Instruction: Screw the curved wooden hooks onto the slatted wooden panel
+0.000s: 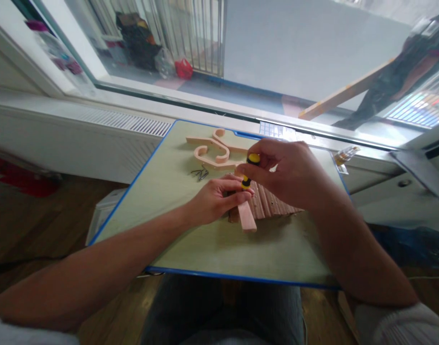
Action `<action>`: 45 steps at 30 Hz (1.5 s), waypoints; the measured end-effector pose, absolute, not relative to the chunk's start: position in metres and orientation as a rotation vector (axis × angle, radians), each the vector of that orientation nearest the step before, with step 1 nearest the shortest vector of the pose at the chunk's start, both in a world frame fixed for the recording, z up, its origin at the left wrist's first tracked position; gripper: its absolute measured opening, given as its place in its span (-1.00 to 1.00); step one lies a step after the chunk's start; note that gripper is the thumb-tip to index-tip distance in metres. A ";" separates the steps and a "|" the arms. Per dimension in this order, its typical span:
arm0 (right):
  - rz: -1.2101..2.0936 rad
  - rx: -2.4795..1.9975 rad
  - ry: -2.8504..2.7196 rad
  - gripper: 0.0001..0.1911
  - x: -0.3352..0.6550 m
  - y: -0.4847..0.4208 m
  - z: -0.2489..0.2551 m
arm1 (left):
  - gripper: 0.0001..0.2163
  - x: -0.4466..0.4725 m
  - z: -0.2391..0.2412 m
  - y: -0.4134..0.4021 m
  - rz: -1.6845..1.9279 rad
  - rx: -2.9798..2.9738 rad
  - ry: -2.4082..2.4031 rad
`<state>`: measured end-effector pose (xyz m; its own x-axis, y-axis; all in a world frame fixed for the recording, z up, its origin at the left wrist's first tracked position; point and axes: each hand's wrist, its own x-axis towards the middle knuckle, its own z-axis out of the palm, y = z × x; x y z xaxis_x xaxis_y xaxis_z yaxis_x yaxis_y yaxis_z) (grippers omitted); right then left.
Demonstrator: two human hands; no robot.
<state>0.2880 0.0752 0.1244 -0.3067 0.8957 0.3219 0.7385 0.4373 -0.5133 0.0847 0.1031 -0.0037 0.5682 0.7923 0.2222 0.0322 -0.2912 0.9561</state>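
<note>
Screwdriver (254, 158) step, prob fastening: R hand (294, 167) grips handle, L hand (223, 196) pinches wood strip (247, 220); screws (202, 173) @ L hand's 10 o'clock. Next prob needs straight pressure.

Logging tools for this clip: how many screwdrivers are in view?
1: the yellow-and-black screwdriver, in the right hand, over the wooden strip. No others show.

The tip of the screwdriver (254, 158) is hidden at the left hand (223, 195); the right forearm (349, 249) covers part of the tabletop's (205, 251) right edge.
</note>
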 end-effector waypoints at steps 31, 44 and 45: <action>0.183 -1.437 -2.092 -0.46 0.287 0.089 0.114 | -0.65 0.094 -0.009 0.101 0.927 1.407 0.568; 0.584 -1.114 -2.174 -0.70 0.307 0.088 0.123 | -0.66 0.092 -0.015 0.103 0.935 1.393 0.515; 0.567 -1.131 -2.166 -0.70 0.306 0.088 0.122 | -0.65 0.092 -0.015 0.103 0.934 1.411 0.521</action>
<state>0.3056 0.0882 0.1217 -0.4387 0.8369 0.3272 0.5694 0.5406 -0.6194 0.0919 0.1025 -0.0149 0.5629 0.7979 0.2156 -0.2362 -0.0947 0.9671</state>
